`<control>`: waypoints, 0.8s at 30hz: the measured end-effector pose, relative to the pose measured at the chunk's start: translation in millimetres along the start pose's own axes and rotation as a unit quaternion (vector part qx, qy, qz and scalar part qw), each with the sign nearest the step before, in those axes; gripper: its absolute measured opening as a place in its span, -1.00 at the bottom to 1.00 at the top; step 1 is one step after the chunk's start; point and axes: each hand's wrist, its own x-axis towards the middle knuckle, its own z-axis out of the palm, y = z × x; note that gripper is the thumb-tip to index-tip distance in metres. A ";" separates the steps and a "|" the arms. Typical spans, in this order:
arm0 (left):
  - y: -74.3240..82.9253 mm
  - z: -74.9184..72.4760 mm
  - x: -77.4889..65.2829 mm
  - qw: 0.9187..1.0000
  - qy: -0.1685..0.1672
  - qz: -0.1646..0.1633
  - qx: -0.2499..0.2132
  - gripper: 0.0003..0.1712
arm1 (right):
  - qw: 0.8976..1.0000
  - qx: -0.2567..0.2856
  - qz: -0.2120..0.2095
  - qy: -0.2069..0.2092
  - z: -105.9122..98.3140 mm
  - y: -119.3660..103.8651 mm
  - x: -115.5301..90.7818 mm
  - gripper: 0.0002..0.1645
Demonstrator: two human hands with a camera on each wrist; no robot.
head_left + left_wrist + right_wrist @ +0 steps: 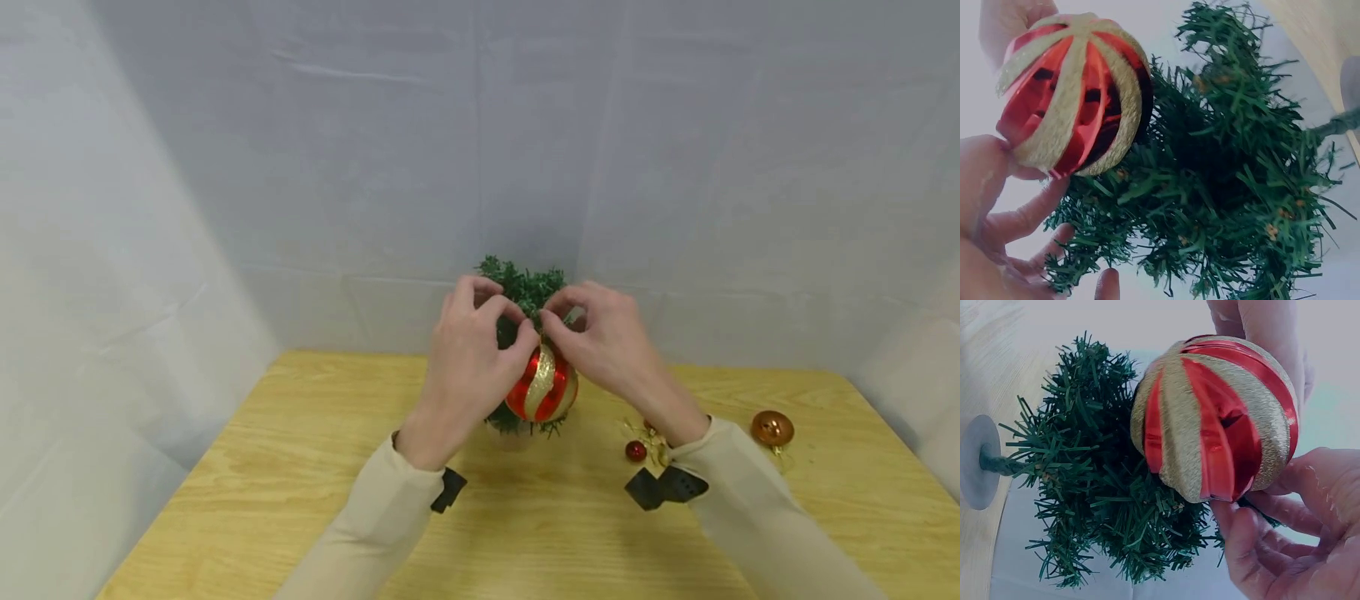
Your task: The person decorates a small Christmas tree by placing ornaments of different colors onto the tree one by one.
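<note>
A red Christmas bauble [542, 383] with glittery gold stripes hangs against the front of a small artificial Christmas tree [528, 287]. My left hand [476, 346] pinches at the bauble's top, its thumb and index finger curled together. From the other side, my right hand [603, 333] pinches at the same spot, fingertips close to the left ones. Both wrist views show the bauble [1075, 94] from below, so its top and any loop there are hidden behind it. Green branches [1104, 469] lie close beside the bauble.
On the wooden table [315, 450], a small red bauble [636, 451] lies by some gold string near my right wrist. A copper-coloured bauble [772, 428] is farther right. The tree's round base [980, 462] stands on the table. A pale cloth [375, 167] hangs behind.
</note>
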 end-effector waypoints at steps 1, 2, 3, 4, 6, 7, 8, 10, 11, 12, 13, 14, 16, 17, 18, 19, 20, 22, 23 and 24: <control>0.2 -0.2 -0.3 1.000 -0.001 -0.001 -0.001 -0.84 | 1.000 -0.002 -0.002 -0.002 -0.1 0.5 0.0 -0.76; 0.4 -0.2 -0.6 1.000 -0.001 -0.001 -0.003 -0.83 | 1.000 -0.003 -0.004 -0.003 -0.2 1.1 0.0 -0.76; 0.7 -0.1 -0.6 1.000 -0.002 -0.001 -0.003 -0.83 | 1.000 -0.003 -0.005 -0.005 -0.2 1.7 0.0 -0.76; 0.8 0.0 -0.6 1.000 -0.003 -0.001 -0.002 -0.82 | 1.000 -0.002 -0.005 -0.007 -0.2 2.3 0.0 -0.76; 1.2 0.2 -0.5 1.000 -0.005 -0.002 0.004 -0.83 | 1.000 0.001 -0.004 -0.009 0.0 3.3 -0.3 -0.77; 1.2 0.5 -0.4 1.000 -0.006 -0.002 0.007 -0.83 | 1.000 0.003 -0.003 -0.010 0.2 3.7 -0.5 -0.77; 1.3 0.7 -0.3 1.000 -0.007 -0.004 0.009 -0.83 | 1.000 0.006 -0.002 -0.010 0.4 4.0 -0.7 -0.77; 1.3 0.8 -0.2 1.000 -0.009 -0.008 0.015 -0.83 | 1.000 0.008 -0.003 -0.010 1.1 4.4 -1.1 -0.78; 1.3 0.8 -0.3 1.000 -0.010 -0.011 0.016 -0.83 | 1.000 0.007 -0.003 -0.010 1.5 4.4 -1.5 -0.78; 1.2 0.9 -0.4 1.000 -0.010 -0.013 0.016 -0.83 | 1.000 0.007 -0.005 -0.009 1.7 4.4 -1.9 -0.79; 1.2 0.8 -0.5 1.000 -0.012 -0.016 0.015 -0.83 | 1.000 0.007 -0.007 -0.010 1.7 4.4 -2.4 -0.79; 1.4 0.5 -0.8 1.000 -0.013 -0.019 0.013 -0.83 | 1.000 0.006 -0.008 -0.010 1.8 4.3 -3.0 -0.79; 1.6 -0.2 -1.4 1.000 -0.013 -0.020 0.010 -0.84 | 1.000 0.007 -0.008 -0.014 1.8 4.0 -4.4 -0.79; 1.9 -0.8 -1.8 1.000 -0.014 -0.021 0.009 -0.84 | 1.000 0.008 -0.008 -0.016 1.7 4.0 -5.1 -0.79; 2.2 -1.5 -2.2 1.000 -0.015 -0.021 0.008 -0.84 | 1.000 0.010 -0.007 -0.018 1.5 4.0 -5.9 -0.79; 2.4 -2.2 -2.7 1.000 -0.017 -0.022 0.006 -0.85 | 1.000 0.012 -0.006 -0.020 1.3 4.1 -6.6 -0.79; 2.6 -2.9 -3.2 1.000 -0.017 -0.022 0.004 -0.85 | 1.000 0.014 -0.005 -0.021 1.2 4.2 -7.2 -0.79; 2.5 -3.9 -4.1 1.000 -0.020 -0.023 0.001 -0.85 | 1.000 0.018 -0.005 -0.021 0.8 4.6 -8.3 -0.79; 2.1 -4.1 -4.6 0.999 -0.022 -0.025 -0.001 -0.84 | 1.000 0.018 -0.004 -0.021 0.8 4.8 -8.8 -0.79; 1.7 -4.3 -5.0 0.999 -0.024 -0.027 -0.002 -0.84 | 1.000 0.019 -0.003 -0.022 0.8 5.1 -9.3 -0.80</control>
